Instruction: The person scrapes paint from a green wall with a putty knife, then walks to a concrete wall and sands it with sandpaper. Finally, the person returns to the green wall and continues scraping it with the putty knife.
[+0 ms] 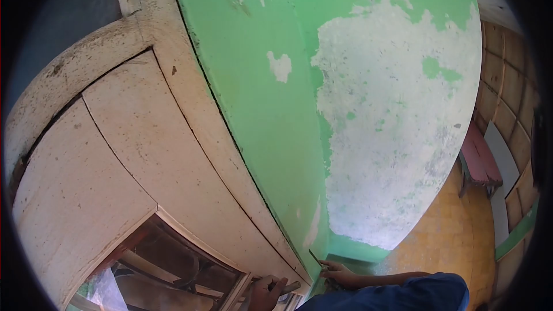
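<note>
My right hand (337,275) reaches out from a blue sleeve (403,298) at the bottom of the view. Its fingers pinch a thin flat blade (315,257), whose tip rests on the green wall (271,109) beside the cream frame (190,109). My left hand (266,292) is lower and further left, curled around a short dark bar (291,287) at the frame's lower edge. I cannot tell what the bar belongs to. Only part of each hand shows at the frame's bottom edge.
Large patches of bare grey plaster (391,138) show where the green paint has peeled. A glazed opening (167,270) sits in the cream frame at lower left. A red bench (478,161) stands on the yellow tiled floor (449,236) by a wooden wall (507,92).
</note>
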Motion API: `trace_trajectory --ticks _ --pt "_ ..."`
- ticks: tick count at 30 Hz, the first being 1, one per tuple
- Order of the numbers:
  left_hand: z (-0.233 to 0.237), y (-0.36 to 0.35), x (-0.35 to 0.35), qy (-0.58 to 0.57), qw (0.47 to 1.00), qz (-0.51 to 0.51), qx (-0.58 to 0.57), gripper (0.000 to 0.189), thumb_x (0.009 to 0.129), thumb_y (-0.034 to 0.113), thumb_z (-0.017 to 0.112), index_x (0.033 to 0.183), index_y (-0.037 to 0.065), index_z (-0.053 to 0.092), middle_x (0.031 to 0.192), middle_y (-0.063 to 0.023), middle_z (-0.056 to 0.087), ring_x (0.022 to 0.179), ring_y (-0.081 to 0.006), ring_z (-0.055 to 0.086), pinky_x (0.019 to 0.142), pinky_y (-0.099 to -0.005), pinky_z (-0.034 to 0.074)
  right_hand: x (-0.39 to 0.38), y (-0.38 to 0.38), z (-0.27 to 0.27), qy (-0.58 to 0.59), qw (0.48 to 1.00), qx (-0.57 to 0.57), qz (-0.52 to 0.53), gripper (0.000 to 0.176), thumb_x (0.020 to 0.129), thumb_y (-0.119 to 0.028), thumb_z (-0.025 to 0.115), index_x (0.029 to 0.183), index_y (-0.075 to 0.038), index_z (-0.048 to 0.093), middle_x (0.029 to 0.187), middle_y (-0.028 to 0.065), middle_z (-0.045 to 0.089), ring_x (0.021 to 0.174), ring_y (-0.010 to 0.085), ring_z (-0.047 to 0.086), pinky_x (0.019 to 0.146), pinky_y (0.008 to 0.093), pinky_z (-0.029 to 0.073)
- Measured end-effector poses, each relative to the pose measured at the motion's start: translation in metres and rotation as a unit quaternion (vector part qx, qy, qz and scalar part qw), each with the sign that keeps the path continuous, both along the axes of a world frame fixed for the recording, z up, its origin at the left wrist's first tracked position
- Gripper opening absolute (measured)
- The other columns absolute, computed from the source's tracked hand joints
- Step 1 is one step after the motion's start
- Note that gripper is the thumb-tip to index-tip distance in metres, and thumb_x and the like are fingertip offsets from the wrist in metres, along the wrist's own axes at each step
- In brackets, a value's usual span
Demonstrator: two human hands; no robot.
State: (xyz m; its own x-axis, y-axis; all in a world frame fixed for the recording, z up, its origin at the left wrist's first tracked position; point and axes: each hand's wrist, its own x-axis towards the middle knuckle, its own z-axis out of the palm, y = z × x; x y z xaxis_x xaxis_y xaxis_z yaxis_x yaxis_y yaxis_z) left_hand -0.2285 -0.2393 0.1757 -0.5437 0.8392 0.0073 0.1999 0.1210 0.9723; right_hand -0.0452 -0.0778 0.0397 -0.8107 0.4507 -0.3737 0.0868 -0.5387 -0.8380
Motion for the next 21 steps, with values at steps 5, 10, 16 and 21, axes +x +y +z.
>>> trace_trajectory --ticks 5,10,16,21 --pt "0.011 -0.01 -0.015 0.069 0.991 -0.064 -0.095 0.021 0.083 0.021 0.064 0.077 0.001 0.063 0.066 -0.0032 0.059 0.063 -0.0084 0.051 0.06 -0.0259 0.041 0.004 -0.008 -0.011 -0.065 0.991 -0.092 -0.072 0.065 0.081 -0.007 0.062 0.138 -0.009 0.03 0.083 0.0088 0.057 0.059 0.0182 0.058 0.047 0.0315 0.048" --pt "-0.008 -0.018 -0.032 0.001 0.981 -0.185 -0.056 0.019 0.085 0.02 0.063 0.091 0.003 0.059 0.077 -0.0027 0.057 0.073 -0.0095 0.052 0.068 -0.0245 0.041 0.008 0.009 -0.027 -0.092 0.976 -0.147 -0.129 0.038 0.079 -0.005 0.06 0.113 -0.012 0.044 0.084 0.0102 0.058 0.054 0.0197 0.059 0.041 0.0313 0.046" --pt "-0.003 -0.019 -0.029 -0.057 0.981 -0.175 -0.056 0.017 0.085 0.019 0.063 0.092 0.004 0.059 0.079 -0.0022 0.058 0.074 -0.0094 0.054 0.069 -0.0245 0.042 0.025 0.023 -0.011 -0.05 0.98 -0.142 -0.132 0.029 0.084 -0.01 0.053 0.111 -0.012 0.044 0.084 0.0101 0.059 0.054 0.0198 0.059 0.04 0.0304 0.047" --pt "0.001 -0.024 -0.03 -0.082 0.978 -0.182 -0.056 0.023 0.086 0.022 0.063 0.098 0.004 0.057 0.078 -0.0025 0.058 0.074 -0.0088 0.053 0.069 -0.024 0.041 0.033 0.015 -0.01 -0.041 0.969 -0.164 -0.181 0.029 0.085 -0.01 0.05 0.113 -0.012 0.043 0.083 0.0109 0.06 0.054 0.0196 0.059 0.04 0.0313 0.047"
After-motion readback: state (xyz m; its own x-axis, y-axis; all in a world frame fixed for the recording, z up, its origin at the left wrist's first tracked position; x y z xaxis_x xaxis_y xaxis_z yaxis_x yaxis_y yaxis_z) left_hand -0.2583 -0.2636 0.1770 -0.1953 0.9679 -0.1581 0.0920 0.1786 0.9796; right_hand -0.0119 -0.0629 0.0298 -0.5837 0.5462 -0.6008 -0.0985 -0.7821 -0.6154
